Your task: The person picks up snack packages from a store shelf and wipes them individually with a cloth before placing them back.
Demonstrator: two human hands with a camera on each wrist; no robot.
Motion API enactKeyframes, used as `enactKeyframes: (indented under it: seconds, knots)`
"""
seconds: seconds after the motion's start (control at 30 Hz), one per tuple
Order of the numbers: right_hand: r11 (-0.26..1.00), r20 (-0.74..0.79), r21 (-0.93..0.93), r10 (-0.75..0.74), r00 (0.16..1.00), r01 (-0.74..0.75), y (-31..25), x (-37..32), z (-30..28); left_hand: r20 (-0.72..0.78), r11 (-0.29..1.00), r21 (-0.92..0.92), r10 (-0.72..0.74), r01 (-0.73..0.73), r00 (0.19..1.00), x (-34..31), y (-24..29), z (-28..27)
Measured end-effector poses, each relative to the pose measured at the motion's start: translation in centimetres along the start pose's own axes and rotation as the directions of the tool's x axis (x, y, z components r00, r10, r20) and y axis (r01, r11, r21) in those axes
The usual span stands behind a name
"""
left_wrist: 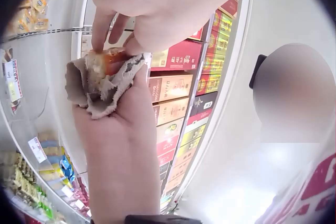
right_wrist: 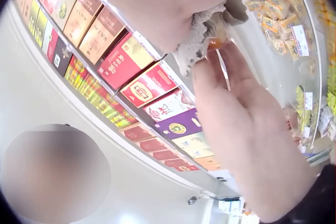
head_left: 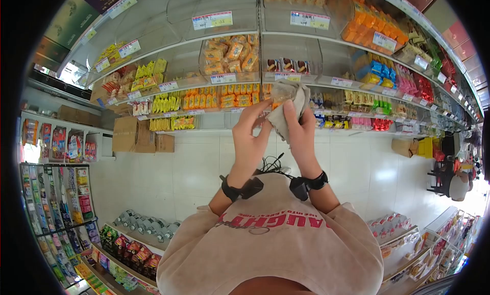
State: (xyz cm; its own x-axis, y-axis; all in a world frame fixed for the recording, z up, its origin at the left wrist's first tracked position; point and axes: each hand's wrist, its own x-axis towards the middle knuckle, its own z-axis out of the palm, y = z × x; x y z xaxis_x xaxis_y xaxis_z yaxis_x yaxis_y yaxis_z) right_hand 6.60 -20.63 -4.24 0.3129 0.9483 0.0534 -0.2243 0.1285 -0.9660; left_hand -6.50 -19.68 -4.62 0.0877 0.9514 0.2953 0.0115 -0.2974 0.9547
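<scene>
In the head view, both hands meet in front of the snack shelves. My right hand [head_left: 302, 134] grips a crumpled grey cloth [head_left: 301, 97], its thumb lying over the fabric. Inside the folds sits a small clear-wrapped item [head_left: 282, 93] with an orange part. My left hand [head_left: 249, 139] pinches the edge of that item between thumb and fingers. Seen from the left wrist, the cloth [left_wrist: 111, 97] cups the item [left_wrist: 98, 67] from below, and its orange side [left_wrist: 114, 62] shows. The right wrist view shows the cloth [right_wrist: 195, 40] partly hidden behind my right hand [right_wrist: 168, 3].
Shelves ahead hold clear bins of wrapped snacks [head_left: 232, 55] with price tags [head_left: 212, 20] along their edges. Cardboard boxes [head_left: 133, 134] stand on the floor at left. Behind the person are low shelves with bottles [head_left: 145, 224]. Gift boxes [right_wrist: 149, 85] line upper shelves.
</scene>
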Motion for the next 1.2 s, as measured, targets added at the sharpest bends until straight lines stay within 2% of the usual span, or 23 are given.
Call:
enactKeyframes:
  seconds: [0.1, 0.13, 0.23, 0.3, 0.33, 0.37, 0.43, 0.47, 0.53, 0.57, 0.63, 0.67, 0.77, 0.83, 0.93, 1.03, 1.13, 1.2]
  knots:
    - [0.961, -0.046, -0.249, -0.139, 0.989, 0.124, 1.0, -0.4, -0.2, 0.018, 0.999, -0.049, 0.016, -0.015, 1.000, 0.2, 0.7, 0.0]
    - [0.945, -0.032, -0.264, -0.210, 0.977, 0.194, 0.9, -0.4, -0.1, 0.034, 0.996, -0.088, 0.028, -0.025, 0.999, 0.4, 0.7, -0.2]
    - [0.927, -0.010, -0.257, -0.283, 0.959, 0.271, 0.1, -0.7, 0.5, 0.002, 0.991, -0.114, 0.074, -0.074, 0.997, 0.6, 0.3, -0.2]
    - [0.958, 0.043, -0.229, -0.170, 0.985, 0.175, 0.8, -0.9, 0.0, -0.023, 0.992, -0.089, 0.087, -0.089, 0.996, 0.1, 1.0, 0.1]
    - [0.960, 0.082, -0.217, -0.164, 0.983, 0.179, 0.9, -0.9, 0.0, -0.036, 0.992, -0.076, 0.094, -0.097, 0.995, 0.2, 1.2, 0.2]
    - [0.962, 0.121, -0.205, -0.159, 0.980, 0.181, 0.8, -0.9, 0.1, -0.050, 0.991, -0.104, 0.075, -0.080, 0.996, 0.3, 1.0, 0.2]
    - [0.944, 0.221, -0.175, -0.239, 0.946, 0.280, 0.3, -1.4, 0.6, -0.078, 0.986, -0.160, 0.026, -0.038, 0.997, 0.1, 0.2, 0.1]
    - [0.929, 0.306, -0.210, -0.234, 0.923, 0.306, -0.6, -1.3, 0.9, -0.064, 0.968, -0.250, -0.050, 0.032, 0.997, 0.4, 0.0, -0.4]
    - [0.889, 0.357, -0.287, -0.245, 0.901, 0.355, -0.5, -1.0, 1.1, -0.010, 0.892, -0.418, -0.194, 0.172, 0.981, 0.9, -0.3, -1.6]
    - [0.866, 0.381, -0.324, -0.248, 0.891, 0.380, -0.4, -1.0, 1.2, -0.014, 0.901, -0.401, -0.190, 0.169, 0.982, 0.9, -0.2, -1.7]
    - [0.947, 0.359, -0.256, -0.091, 0.929, 0.192, 0.2, -1.1, 1.1, -0.025, 0.915, -0.369, -0.185, 0.163, 0.982, 0.6, -0.2, -1.9]
    - [0.971, 0.354, -0.222, -0.008, 0.935, 0.092, 0.6, -1.1, 1.0, -0.040, 0.952, -0.292, -0.110, 0.094, 0.993, 0.7, -0.2, -2.0]
    - [0.984, 0.369, -0.175, 0.093, 0.925, -0.029, 1.6, -1.0, 0.5, -0.069, 0.995, -0.031, 0.090, -0.093, 0.993, 1.0, -0.6, -2.8]
    - [0.977, 0.361, -0.212, 0.078, 0.929, 0.001, 1.3, -0.8, 0.6, -0.092, 0.966, 0.175, 0.209, -0.191, 0.974, 1.2, -0.6, -3.3]
    - [0.963, 0.371, -0.268, 0.075, 0.926, 0.029, 0.1, -0.4, 1.3, -0.043, 0.996, 0.029, 0.083, -0.082, 0.996, 1.4, -1.5, -4.4]
    - [0.948, 0.402, -0.313, 0.087, 0.912, 0.048, -0.1, 0.2, 1.4, 0.003, 0.942, -0.285, -0.187, 0.180, 0.982, 1.2, -1.1, -4.5]
    - [0.969, 0.392, -0.245, 0.070, 0.917, 0.030, 0.7, 0.4, 2.3, -0.002, 0.988, -0.138, -0.074, 0.073, 0.997, 1.6, -2.4, -5.1]
    - [0.975, 0.350, -0.215, 0.023, 0.936, 0.056, 1.4, 0.0, 3.2, -0.021, 0.979, -0.186, -0.091, 0.086, 0.996, 1.9, -2.7, -5.2]
